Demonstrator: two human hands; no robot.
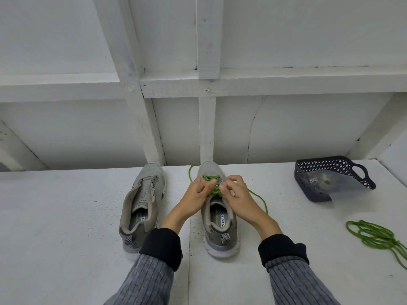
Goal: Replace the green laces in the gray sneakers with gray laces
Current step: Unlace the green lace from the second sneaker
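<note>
We are working on the right sneaker (217, 208), the one that carries a green lace (212, 183); it stands on the white table (66, 216), toe toward the wall, and we take it as our landmark. Both hands sit over its eyelet rows: the left hand (198, 194) and the right hand (236, 194) each have their fingers (223, 187) curled in, pinching the lace crossings at mid-tongue. Lower crossings near the toe remain threaded; the loose ends trail out, one looping past the toe, the other running off to the right side of the shoe. Judgement: the step in hand is unthreading, roughly halfway down this shoe. To do it well we should slacken one crossing at a time, draw each end fully through its eyelet before moving on, and steady the shoe so it does not slide. Just left of the landmark stands the second sneaker (143, 208), its eyelets already bare. Well to the right and nearer us lies a removed green lace (374, 236) in a loose coil. Farther right, toward the wall, a dark perforated basket (334, 166) holds a clear bag (323, 183); contents unclear, possibly the gray laces. Count: two sneakers, two green laces, one basket, one bag, two hands.
</note>
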